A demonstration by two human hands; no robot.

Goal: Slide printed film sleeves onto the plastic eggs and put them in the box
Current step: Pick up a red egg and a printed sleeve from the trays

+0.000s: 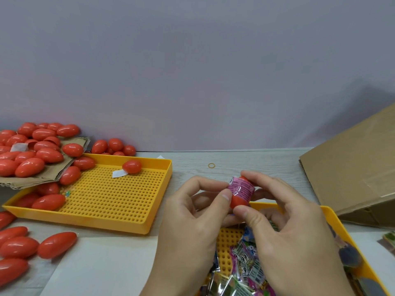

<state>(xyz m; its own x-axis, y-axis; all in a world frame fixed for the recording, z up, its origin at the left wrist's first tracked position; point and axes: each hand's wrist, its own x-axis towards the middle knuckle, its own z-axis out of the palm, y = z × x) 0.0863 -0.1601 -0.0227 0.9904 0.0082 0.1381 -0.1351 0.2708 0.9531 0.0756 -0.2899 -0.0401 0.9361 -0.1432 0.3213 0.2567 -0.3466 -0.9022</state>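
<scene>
Both hands hold one red plastic egg (pixel 237 201) above the near tray, with a pink printed film sleeve (pixel 240 187) round its middle. My left hand (pixel 192 221) pinches the egg's left side with thumb and fingers. My right hand (pixel 286 223) grips it from the right, thumb at the lower end and forefinger over the top. Loose printed sleeves (pixel 245 261) lie in the near yellow tray (pixel 333 218) beneath the hands. A brown cardboard box (pixel 350 167) stands at the right.
A second yellow perforated tray (pixel 119 195) lies to the left with a few red eggs (pixel 131 166). Many red eggs sit piled on a cardboard sheet (pixel 38 150) at far left, more on the table (pixel 57 244). A rubber band (pixel 211 165) lies behind the hands.
</scene>
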